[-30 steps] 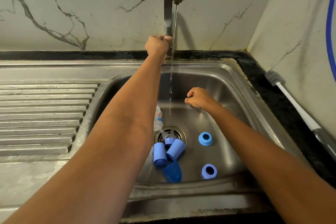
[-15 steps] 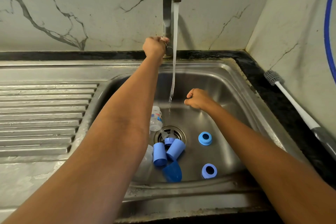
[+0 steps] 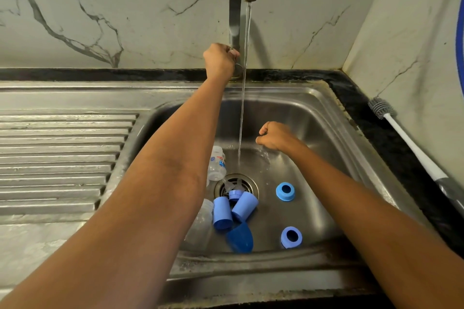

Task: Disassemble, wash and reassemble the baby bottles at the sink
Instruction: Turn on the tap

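Now left hand (image 3: 219, 61) grips tap (image 3: 236, 20) base — right hand (image 3: 275, 135) fisted, empty, beside water stream (image 3: 242, 108)

Light is warm and rather dim, falling from the upper left: the tap (image 3: 234, 7) throws a soft shadow toward 4 o'clock on the wall (image 3: 150, 7). A pale sheen lies on the sink (image 3: 324, 118) steel at 3 o'clock. The centre is sharp. The forearm (image 3: 150, 195) at 7 o'clock is soft, and straight edges bow near the borders.

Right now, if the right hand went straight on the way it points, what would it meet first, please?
Probably the water stream just left of the right hand, though depth is unclear.
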The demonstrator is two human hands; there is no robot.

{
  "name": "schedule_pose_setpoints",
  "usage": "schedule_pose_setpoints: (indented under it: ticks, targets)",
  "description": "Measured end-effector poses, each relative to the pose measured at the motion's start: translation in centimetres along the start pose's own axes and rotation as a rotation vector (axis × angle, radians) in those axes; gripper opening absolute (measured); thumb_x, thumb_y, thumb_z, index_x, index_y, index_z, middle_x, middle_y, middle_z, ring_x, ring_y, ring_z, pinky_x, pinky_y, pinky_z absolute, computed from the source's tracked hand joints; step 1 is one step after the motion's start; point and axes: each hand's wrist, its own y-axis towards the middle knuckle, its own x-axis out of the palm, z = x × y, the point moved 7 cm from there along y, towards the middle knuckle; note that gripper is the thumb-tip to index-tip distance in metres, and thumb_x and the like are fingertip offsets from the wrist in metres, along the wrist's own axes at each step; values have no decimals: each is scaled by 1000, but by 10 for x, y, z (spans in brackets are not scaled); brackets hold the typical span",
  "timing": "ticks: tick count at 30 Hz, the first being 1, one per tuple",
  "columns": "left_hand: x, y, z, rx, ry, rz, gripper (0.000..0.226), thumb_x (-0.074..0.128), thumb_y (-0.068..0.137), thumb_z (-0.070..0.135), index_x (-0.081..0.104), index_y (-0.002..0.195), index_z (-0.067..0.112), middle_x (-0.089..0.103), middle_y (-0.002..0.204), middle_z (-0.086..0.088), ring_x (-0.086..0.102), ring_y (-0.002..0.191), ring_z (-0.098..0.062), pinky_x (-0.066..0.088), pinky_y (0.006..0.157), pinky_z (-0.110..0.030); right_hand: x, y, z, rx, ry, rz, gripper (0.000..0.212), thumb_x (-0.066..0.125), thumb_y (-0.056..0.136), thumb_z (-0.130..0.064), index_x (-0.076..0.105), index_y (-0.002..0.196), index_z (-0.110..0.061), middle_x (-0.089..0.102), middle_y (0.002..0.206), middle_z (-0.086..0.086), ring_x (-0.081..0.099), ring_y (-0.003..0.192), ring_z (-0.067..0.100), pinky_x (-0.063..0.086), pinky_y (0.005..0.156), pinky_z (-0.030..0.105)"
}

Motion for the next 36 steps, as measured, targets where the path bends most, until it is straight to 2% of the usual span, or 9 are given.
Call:
schedule_pose_setpoints:
  ticks: [8,15,19,25,29,36]
  targets:
    - [2,1,-2,-22,-36,-13,31,54,98,14,59,67,14,55,66,6,53,62,-5,52,69,-18,0,-1,-1,4,-3,-4,34,62,81,-11,63,109,8,65,112,23,59,108,37,51,88,45]
    - [0,-3,1,-35,-58,-4,36,51,98,10,54,63,15,54,67,5,52,62,-5,51,67,-19,-2,-1,-1,-7,-5,0,35,62,82,-11,63,110,9,64,115,25,59,109,38,50,89,46]
    - [-2,-4,3,-25,-44,-6,36,50,98,9,54,63,14,55,69,4,53,63,-5,49,61,-12,-3,-1,0,-3,-6,-3,37,62,83,-10,62,114,10,63,117,25,57,111,39,49,93,49]
    - [0,-3,1,-30,-53,2,37,50,98,9,55,61,14,57,69,2,55,65,-7,53,71,-19,-3,-1,0,-4,-8,-3,37,62,83,-11,62,113,10,63,118,25,58,111,38,49,93,49]
    - [-1,-3,2,-38,-72,-7,38,49,98,7,53,60,14,52,66,3,52,62,-6,50,67,-15,-3,-1,0,-4,-7,-4,37,62,84,-11,62,114,10,63,118,25,58,111,38,49,93,48]
    - [3,-1,1,-60,-119,-19,42,48,97,3,47,57,15,47,63,3,49,61,-7,45,68,-18,-4,-2,-2,-3,-13,1,38,61,84,-11,61,116,10,62,119,25,56,113,39,48,95,49]
